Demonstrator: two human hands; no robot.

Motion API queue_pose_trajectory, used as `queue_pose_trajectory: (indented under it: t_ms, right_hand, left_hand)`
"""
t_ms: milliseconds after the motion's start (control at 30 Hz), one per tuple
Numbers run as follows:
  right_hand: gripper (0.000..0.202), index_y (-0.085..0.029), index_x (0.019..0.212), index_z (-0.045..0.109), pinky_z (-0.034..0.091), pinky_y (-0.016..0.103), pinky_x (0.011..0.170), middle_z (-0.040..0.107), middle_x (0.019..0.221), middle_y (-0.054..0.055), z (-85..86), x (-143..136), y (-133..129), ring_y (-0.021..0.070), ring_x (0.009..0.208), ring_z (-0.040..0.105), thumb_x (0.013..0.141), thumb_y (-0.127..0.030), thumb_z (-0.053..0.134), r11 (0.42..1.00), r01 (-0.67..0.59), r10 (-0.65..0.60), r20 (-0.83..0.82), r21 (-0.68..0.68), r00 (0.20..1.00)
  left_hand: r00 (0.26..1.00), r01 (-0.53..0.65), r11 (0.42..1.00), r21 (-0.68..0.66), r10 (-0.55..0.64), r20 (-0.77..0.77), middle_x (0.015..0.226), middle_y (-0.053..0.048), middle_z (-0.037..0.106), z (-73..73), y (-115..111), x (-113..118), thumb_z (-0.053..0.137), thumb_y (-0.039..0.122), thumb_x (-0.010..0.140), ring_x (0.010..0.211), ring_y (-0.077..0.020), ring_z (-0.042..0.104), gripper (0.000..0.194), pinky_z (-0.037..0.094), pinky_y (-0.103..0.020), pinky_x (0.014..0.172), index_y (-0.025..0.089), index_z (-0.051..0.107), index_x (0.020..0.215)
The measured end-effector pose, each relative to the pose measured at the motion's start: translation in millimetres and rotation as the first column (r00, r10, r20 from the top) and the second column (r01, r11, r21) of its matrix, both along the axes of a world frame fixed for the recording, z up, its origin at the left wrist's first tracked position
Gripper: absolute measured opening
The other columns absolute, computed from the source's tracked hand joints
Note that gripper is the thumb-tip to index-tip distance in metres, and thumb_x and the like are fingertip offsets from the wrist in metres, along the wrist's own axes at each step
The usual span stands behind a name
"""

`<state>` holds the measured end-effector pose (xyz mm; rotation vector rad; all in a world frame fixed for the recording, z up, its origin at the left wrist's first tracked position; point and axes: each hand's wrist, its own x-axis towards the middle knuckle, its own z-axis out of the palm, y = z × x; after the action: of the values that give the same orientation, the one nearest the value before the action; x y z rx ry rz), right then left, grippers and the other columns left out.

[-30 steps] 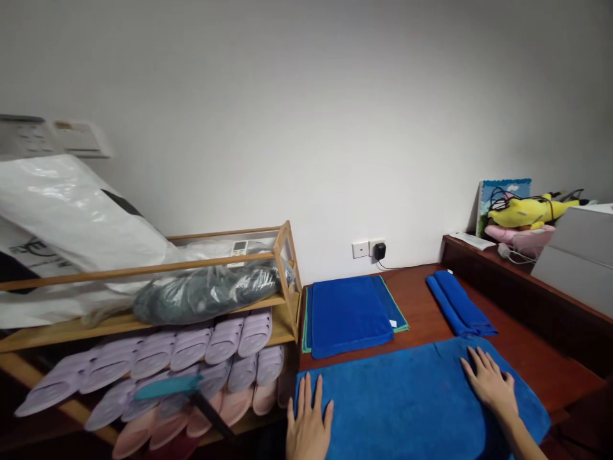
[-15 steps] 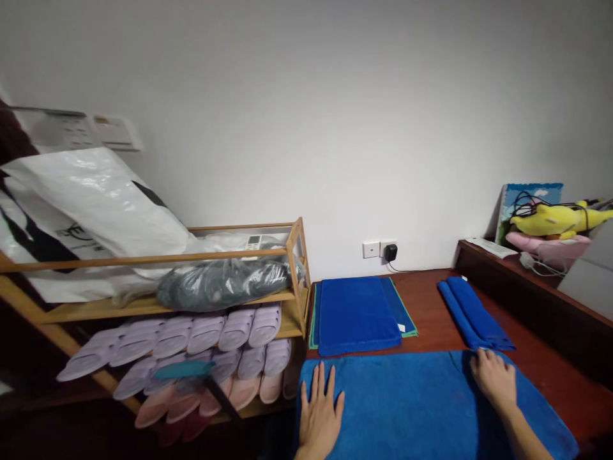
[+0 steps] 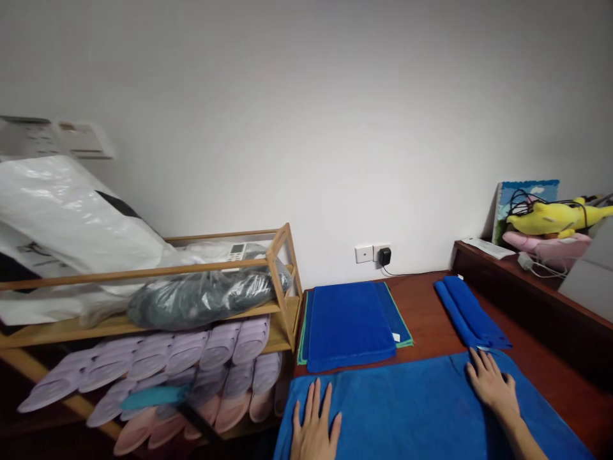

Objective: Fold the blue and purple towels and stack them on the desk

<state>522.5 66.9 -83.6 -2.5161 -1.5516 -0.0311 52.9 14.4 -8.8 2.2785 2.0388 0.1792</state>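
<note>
A large blue towel (image 3: 402, 409) lies spread flat across the front of the wooden table. My left hand (image 3: 315, 425) rests palm down on its left part, fingers stretched out. Near the towel's far right edge lies my right hand (image 3: 492, 383), also palm down with its fingers extended. Behind the towel on the left is a stack of folded blue cloths (image 3: 352, 326), the lower one edged in green. Just beyond my right hand is a narrow folded blue cloth (image 3: 472, 313).
To the left stands a wooden rack (image 3: 282, 287) with rows of slippers (image 3: 186, 351), a white plastic bag (image 3: 81, 217) and a plastic-wrapped bundle (image 3: 205, 297). A plugged-in adapter (image 3: 384, 257) is on the wall. A raised ledge at right holds a yellow plush toy (image 3: 550, 218).
The view has shifted slightly, so the rack and table appear further left. My right hand's fingers have straightened from a more curled pose. My left hand stays flat on the towel.
</note>
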Motion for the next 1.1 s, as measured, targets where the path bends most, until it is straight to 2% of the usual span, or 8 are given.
queue_pose_trajectory:
  t_ms: [300,567,667,767,833,900,1000,1100]
  right_hand:
    - [0.069,-0.026,0.144,0.021,0.018,0.055,0.105,0.018,0.153,0.006,-5.0,-1.0,6.3,0.0234,0.140,0.011,0.083,-0.056,0.014,0.997,0.082,-0.082,-0.039,-0.011,0.996]
    - [0.081,-0.020,0.144,0.025,0.017,0.057,0.106,0.018,0.152,0.011,-10.7,-7.8,-30.3,0.0256,0.140,0.011,0.079,-0.068,0.019,0.992,0.111,-0.106,-0.084,0.055,0.991]
    - [0.077,-0.022,0.140,0.033,0.021,0.055,0.106,0.027,0.150,0.009,-9.2,2.6,-44.6,0.0248,0.138,0.019,0.079,-0.067,0.018,0.996,0.069,-0.058,-0.195,0.053,0.979]
    - [0.071,-0.023,0.131,0.047,0.030,0.050,0.103,0.037,0.145,0.008,-3.2,24.8,-57.1,0.0248,0.133,0.032,0.081,-0.063,0.015,0.993,0.085,-0.052,-0.323,0.088,0.945]
    - [0.066,-0.024,0.120,0.056,0.034,0.052,0.099,0.042,0.142,0.007,1.8,40.9,-64.8,0.0280,0.129,0.038,0.081,-0.062,0.018,0.983,0.124,-0.079,-0.291,0.138,0.954]
    - [0.062,-0.024,0.113,0.061,0.037,0.055,0.094,0.049,0.135,0.010,5.7,54.6,-69.9,0.0326,0.124,0.043,0.081,-0.059,0.020,0.971,0.157,-0.117,-0.213,0.181,0.970]
    - [0.065,-0.016,0.117,0.059,0.046,0.053,0.080,0.058,0.120,0.020,7.5,69.1,-67.8,0.0382,0.108,0.055,0.081,-0.056,0.021,0.942,0.277,-0.239,-0.200,0.191,0.950]
    - [0.067,-0.013,0.117,0.059,0.051,0.049,0.069,0.061,0.107,0.025,7.4,78.9,-55.9,0.0387,0.091,0.062,0.078,-0.056,0.028,0.916,0.382,-0.350,-0.222,0.125,0.910]
  left_hand:
    - [1.000,-0.029,1.000,0.007,0.029,-0.003,0.152,-0.002,0.013,1.8,13.4,3.9,0.025,0.047,0.091,0.139,-0.0232,0.014,0.054,0.015,-0.051,0.111,0.028,0.020,0.142]
    - [0.996,-0.026,0.997,0.077,0.019,0.087,0.152,-0.001,0.018,-10.6,-4.2,-8.3,0.029,0.048,0.090,0.139,-0.0255,0.014,0.054,0.011,-0.054,0.111,0.032,0.026,0.141]
    - [0.978,-0.002,0.997,0.082,-0.015,0.207,0.150,-0.001,0.027,-18.0,-5.7,-24.2,0.032,0.048,0.088,0.138,-0.0245,0.022,0.053,0.015,-0.050,0.111,0.031,0.036,0.138]
    - [0.904,-0.134,0.987,0.094,0.083,0.419,0.141,-0.006,0.044,-22.8,11.1,-53.6,0.030,0.047,0.087,0.132,-0.0240,0.035,0.051,0.026,-0.046,0.107,0.024,0.051,0.128]
    - [0.792,-0.289,0.955,0.071,0.197,0.578,0.133,-0.009,0.052,-24.4,29.8,-75.7,0.031,0.049,0.084,0.126,-0.0270,0.041,0.052,0.031,-0.047,0.103,0.021,0.057,0.118]
    - [0.676,-0.359,0.933,-0.030,0.282,0.681,0.117,-0.014,0.062,-25.7,48.3,-93.9,0.035,0.055,0.077,0.115,-0.0306,0.052,0.055,0.039,-0.045,0.096,0.016,0.061,0.106]
    - [0.607,-0.319,0.942,-0.105,0.288,0.741,0.085,-0.011,0.070,-28.6,66.1,-106.7,0.039,0.064,0.067,0.088,-0.0289,0.064,0.054,0.049,-0.037,0.080,0.018,0.064,0.078]
    - [0.567,-0.271,0.957,-0.104,0.246,0.786,0.065,-0.002,0.066,-31.2,71.2,-105.9,0.044,0.068,0.060,0.073,-0.0233,0.063,0.048,0.048,-0.030,0.069,0.022,0.057,0.060]
